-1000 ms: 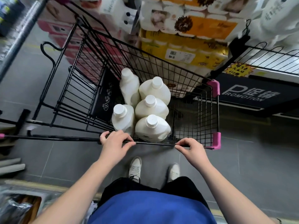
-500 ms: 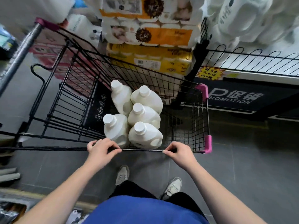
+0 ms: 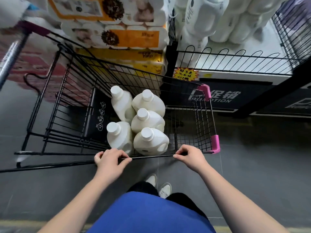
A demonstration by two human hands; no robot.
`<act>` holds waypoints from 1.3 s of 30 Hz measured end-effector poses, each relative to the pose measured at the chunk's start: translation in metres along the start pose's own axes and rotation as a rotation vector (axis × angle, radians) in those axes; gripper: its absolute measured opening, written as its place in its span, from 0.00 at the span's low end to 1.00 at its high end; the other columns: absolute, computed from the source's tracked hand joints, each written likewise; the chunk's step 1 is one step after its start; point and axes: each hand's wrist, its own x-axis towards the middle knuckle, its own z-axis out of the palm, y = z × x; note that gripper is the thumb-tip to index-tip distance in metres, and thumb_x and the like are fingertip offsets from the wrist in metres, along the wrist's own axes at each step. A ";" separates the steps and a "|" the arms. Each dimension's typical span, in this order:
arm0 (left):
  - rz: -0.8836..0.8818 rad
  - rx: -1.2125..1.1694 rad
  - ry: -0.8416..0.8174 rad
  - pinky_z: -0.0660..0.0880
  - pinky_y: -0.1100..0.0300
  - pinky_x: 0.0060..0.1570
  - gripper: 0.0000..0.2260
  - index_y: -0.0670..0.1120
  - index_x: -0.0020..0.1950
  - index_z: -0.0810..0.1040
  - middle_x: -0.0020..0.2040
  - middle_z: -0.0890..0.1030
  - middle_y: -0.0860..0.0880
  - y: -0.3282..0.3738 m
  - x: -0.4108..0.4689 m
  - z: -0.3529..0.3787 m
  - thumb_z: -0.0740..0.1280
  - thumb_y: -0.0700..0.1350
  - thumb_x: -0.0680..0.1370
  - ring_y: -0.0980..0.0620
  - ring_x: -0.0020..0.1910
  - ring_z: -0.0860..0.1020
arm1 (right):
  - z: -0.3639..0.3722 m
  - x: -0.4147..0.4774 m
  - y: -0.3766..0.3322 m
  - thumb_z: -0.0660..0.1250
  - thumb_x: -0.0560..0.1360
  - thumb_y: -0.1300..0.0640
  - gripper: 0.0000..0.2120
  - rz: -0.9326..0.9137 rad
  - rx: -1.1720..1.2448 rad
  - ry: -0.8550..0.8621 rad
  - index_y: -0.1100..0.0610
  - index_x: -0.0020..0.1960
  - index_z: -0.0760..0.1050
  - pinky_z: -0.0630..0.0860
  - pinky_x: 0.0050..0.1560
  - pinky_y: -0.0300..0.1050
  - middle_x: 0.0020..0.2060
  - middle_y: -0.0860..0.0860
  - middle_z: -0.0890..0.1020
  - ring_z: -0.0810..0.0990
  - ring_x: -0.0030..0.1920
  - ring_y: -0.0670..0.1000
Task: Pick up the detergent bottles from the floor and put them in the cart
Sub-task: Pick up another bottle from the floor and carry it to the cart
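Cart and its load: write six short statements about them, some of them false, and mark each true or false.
1. Five white detergent bottles sit inside the cart. True.
2. The left hand lifts a bottle by its neck. False: it grips the cart's near rim.
3. The right hand holds that same rim. True.
4. The bottles are uncapped. False: each has a white cap on.
5. One bottle lies on the ground beside the cart. False: none shows on the floor in view; all five are in the cart.
6. Pink guards cover the cart's right corners. True.
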 end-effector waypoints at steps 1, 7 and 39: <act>0.027 -0.002 0.021 0.54 0.52 0.62 0.09 0.61 0.43 0.82 0.44 0.78 0.59 0.007 0.001 0.005 0.68 0.63 0.77 0.55 0.55 0.77 | -0.006 -0.002 0.005 0.80 0.71 0.48 0.09 0.018 0.007 0.009 0.45 0.38 0.79 0.73 0.47 0.38 0.40 0.40 0.85 0.81 0.46 0.39; 0.025 -0.005 -0.004 0.52 0.52 0.67 0.07 0.59 0.45 0.82 0.46 0.78 0.58 0.060 -0.001 0.025 0.69 0.60 0.78 0.55 0.57 0.76 | -0.047 -0.001 0.041 0.81 0.70 0.48 0.10 0.060 -0.003 0.005 0.44 0.37 0.81 0.72 0.46 0.37 0.38 0.39 0.85 0.82 0.44 0.38; 0.006 0.043 -0.018 0.55 0.45 0.67 0.11 0.60 0.47 0.82 0.45 0.75 0.59 0.370 -0.030 0.182 0.64 0.64 0.79 0.52 0.58 0.77 | -0.292 0.000 0.283 0.81 0.71 0.49 0.08 0.086 -0.020 -0.025 0.49 0.40 0.83 0.72 0.42 0.32 0.41 0.42 0.87 0.83 0.44 0.40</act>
